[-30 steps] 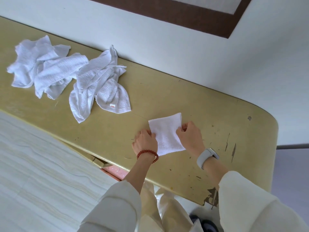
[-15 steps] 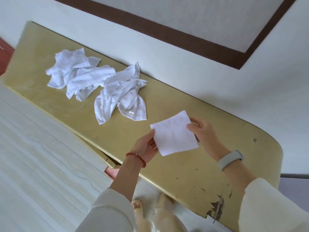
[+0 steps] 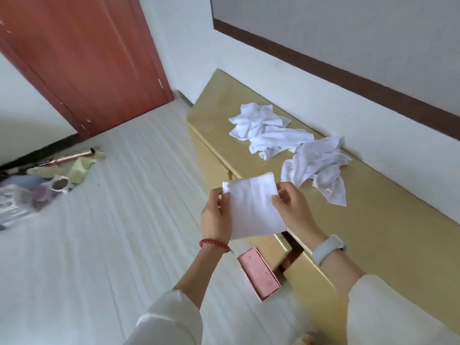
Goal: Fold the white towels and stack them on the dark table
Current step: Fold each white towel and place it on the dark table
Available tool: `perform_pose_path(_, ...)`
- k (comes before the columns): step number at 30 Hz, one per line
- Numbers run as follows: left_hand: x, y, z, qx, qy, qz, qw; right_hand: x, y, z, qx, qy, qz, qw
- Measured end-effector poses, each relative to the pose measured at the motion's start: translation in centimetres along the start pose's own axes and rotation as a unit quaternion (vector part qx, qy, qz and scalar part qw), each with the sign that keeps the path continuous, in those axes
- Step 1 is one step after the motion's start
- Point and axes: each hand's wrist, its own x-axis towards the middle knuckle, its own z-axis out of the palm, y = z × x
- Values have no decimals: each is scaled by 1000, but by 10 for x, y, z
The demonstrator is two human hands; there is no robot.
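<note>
Between both hands, lifted clear of the yellow counter (image 3: 373,232), hangs the folded towel (image 3: 252,205) — the left hand (image 3: 214,215) pinches its left edge, the right hand (image 3: 293,210) its upper right corner, long axis running away from the body. Beyond lie two crumpled towels (image 3: 293,145) (unfolded). No dark table shows. A second ago the towel lay pressed on the counter; the view has since swung left — toward the door (image 3: 87,58).
</note>
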Motion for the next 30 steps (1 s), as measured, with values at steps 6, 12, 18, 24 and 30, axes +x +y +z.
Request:
perform_pose_path(6, 44, -59, -223, 138, 140, 42, 980, -32, -119, 198, -65, -65, -189, 978)
perform_pose_path(12, 71, -118, -402, 130, 224, -16, 966, -57, -210, 376, -67, -148, -268, 950)
perform_pose_path(18, 107, -186, -537, 48, 296, -87, 950, -53, -275, 535, -80, -242, -301, 919)
perform_pose_path(24, 190, -258, -677, 15, 348, -136, 927, -26, -341, 710, -69, -328, -305, 891)
perform_pose_path(30, 269, -314, -826, 34, 374, -184, 908, -2, -424, 887, -59, -412, -295, 860)
